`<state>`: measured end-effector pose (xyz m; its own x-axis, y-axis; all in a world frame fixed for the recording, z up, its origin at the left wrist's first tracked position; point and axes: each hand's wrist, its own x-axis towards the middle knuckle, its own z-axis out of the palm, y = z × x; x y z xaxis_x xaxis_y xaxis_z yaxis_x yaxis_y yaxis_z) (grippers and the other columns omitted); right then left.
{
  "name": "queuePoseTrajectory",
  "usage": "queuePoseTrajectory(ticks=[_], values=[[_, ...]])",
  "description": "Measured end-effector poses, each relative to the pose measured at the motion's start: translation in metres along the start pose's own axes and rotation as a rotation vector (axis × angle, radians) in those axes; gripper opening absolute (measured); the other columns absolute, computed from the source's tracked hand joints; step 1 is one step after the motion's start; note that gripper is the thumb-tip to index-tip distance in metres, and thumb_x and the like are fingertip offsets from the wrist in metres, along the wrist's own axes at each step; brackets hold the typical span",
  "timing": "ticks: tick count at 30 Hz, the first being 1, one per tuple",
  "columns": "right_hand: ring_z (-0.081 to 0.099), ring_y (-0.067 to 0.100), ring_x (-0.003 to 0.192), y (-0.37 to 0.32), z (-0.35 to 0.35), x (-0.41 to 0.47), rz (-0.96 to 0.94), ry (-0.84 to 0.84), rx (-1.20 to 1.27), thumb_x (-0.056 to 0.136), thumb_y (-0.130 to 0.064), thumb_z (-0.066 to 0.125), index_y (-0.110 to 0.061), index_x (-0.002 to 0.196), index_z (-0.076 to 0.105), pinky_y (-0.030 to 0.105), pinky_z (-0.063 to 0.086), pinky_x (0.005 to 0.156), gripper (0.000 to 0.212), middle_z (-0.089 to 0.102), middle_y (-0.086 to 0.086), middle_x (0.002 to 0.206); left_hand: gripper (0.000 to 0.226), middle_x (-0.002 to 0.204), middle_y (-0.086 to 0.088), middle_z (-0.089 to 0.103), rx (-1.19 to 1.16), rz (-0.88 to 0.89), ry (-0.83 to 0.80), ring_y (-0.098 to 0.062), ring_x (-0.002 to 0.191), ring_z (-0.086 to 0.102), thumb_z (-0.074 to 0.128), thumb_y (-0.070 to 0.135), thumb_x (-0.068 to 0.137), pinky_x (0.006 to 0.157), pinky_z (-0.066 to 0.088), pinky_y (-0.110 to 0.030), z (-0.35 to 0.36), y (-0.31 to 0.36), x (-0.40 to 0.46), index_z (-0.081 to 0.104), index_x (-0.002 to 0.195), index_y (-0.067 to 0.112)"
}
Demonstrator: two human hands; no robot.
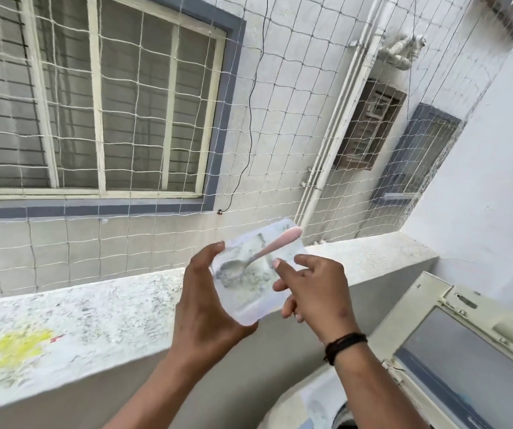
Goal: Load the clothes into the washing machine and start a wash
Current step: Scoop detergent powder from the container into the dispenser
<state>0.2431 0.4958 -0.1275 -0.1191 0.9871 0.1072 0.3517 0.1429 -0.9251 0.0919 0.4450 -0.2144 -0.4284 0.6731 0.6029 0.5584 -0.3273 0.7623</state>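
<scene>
The left hand (205,301) grips a clear plastic tub (256,274) of washing powder, fingers curled round its edge; the right hand (310,292), fingers loosely spread and empty, touches the tub's far side; a pink-handled spoon (267,250) lies inside; the washing machine (453,351) stands lower right, lid raised.

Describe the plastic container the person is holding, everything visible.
The container is a clear, squarish plastic tub with rounded corners, tilted so its open top faces the camera. It holds whitish powder and a spoon with a pink handle. The left hand grips its left side and bottom; the right hand touches its right edge. It is held above the ledge.
</scene>
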Motion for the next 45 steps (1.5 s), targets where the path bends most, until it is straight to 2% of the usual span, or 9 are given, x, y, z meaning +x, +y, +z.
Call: queuePoseTrajectory(ticks=[5,9,14,19,26,30,34,40,45], values=[[0.056,0.021,0.038,-0.012,0.006,-0.007,-0.011,0.029,0.364,0.087,-0.024,0.075,-0.004,0.087,0.068,0.022,0.038,0.036,0.022,0.071,0.012,0.066,0.111,0.142,0.007,0.047,-0.057,0.052,0.038,-0.014,0.122,0.057,0.093,0.037,0.046,0.083,0.056,-0.040,0.009,0.004,-0.012,0.034,0.140,0.028],[0.060,0.016,0.037,-0.010,-0.010,-0.021,-0.321,0.122,-0.102,0.088,-0.027,0.066,-0.010,0.071,0.063,0.028,0.045,0.035,0.025,0.066,0.005,0.057,0.115,0.143,0.008,0.047,-0.139,0.041,-0.083,-0.014,0.119,0.061,0.092,0.048,0.047,0.072,0.060,-0.042,0.026,0.010,-0.020,0.029,0.143,0.036],[0.064,0.019,0.064,0.029,-0.048,-0.048,-0.310,-0.071,-0.504,0.093,-0.038,0.059,-0.004,0.096,0.067,0.040,0.054,0.064,0.035,0.070,0.009,0.079,0.126,0.149,0.016,0.042,-0.185,0.010,-0.277,-0.003,0.128,0.054,0.093,0.059,0.047,0.092,0.055,-0.028,0.062,0.006,-0.049,0.020,0.148,0.041],[0.062,-0.005,0.096,0.074,-0.091,-0.083,-0.211,0.021,-0.541,0.094,-0.027,0.065,-0.024,0.108,0.077,0.005,0.044,0.078,0.018,0.073,-0.012,0.097,0.121,0.144,0.015,0.046,-0.220,0.026,-0.510,-0.006,0.130,0.053,0.093,0.049,0.051,0.094,0.054,-0.032,0.098,-0.003,-0.084,0.026,0.151,0.034],[0.062,0.012,0.083,0.125,-0.119,-0.126,-0.095,0.285,-0.737,0.097,-0.018,0.061,-0.017,0.121,0.071,0.021,0.049,0.077,0.026,0.061,-0.004,0.090,0.113,0.138,0.023,0.044,-0.263,0.067,-0.723,-0.005,0.126,0.054,0.086,0.055,0.046,0.093,0.055,-0.033,0.136,0.020,-0.119,0.030,0.143,0.038],[0.060,0.012,0.085,0.142,-0.116,-0.151,-0.060,0.169,-0.693,0.099,-0.016,0.057,-0.017,0.123,0.069,0.025,0.051,0.077,0.027,0.057,-0.003,0.094,0.107,0.133,0.018,0.049,-0.303,0.093,-0.796,-0.009,0.119,0.058,0.089,0.053,0.049,0.084,0.057,-0.029,0.151,0.025,-0.134,0.035,0.140,0.033],[0.057,0.012,0.089,0.151,-0.120,-0.176,0.011,0.046,-0.701,0.101,-0.024,0.053,-0.019,0.124,0.069,0.024,0.048,0.080,0.028,0.055,-0.004,0.097,0.115,0.135,0.034,0.040,-0.266,0.097,-0.863,0.000,0.116,0.056,0.089,0.055,0.045,0.073,0.042,-0.006,0.158,0.029,-0.144,0.023,0.139,0.053],[0.055,0.008,0.087,0.159,-0.147,-0.190,0.099,0.303,-0.665,0.098,-0.016,0.059,-0.015,0.129,0.067,0.012,0.042,0.077,0.031,0.054,-0.004,0.093,0.111,0.149,0.019,0.038,-0.261,0.198,-0.940,-0.013,0.132,0.051,0.081,0.058,0.053,0.080,0.060,-0.042,0.162,0.036,-0.155,0.025,0.146,0.034],[0.053,0.009,0.087,0.171,-0.138,-0.194,0.084,0.213,-0.597,0.100,-0.019,0.056,-0.017,0.131,0.065,0.012,0.037,0.077,0.032,0.053,-0.002,0.095,0.105,0.159,0.002,0.032,-0.396,0.272,-0.978,-0.023,0.142,0.043,0.081,0.055,0.064,0.094,0.056,-0.033,0.172,0.044,-0.164,0.023,0.148,0.031]])
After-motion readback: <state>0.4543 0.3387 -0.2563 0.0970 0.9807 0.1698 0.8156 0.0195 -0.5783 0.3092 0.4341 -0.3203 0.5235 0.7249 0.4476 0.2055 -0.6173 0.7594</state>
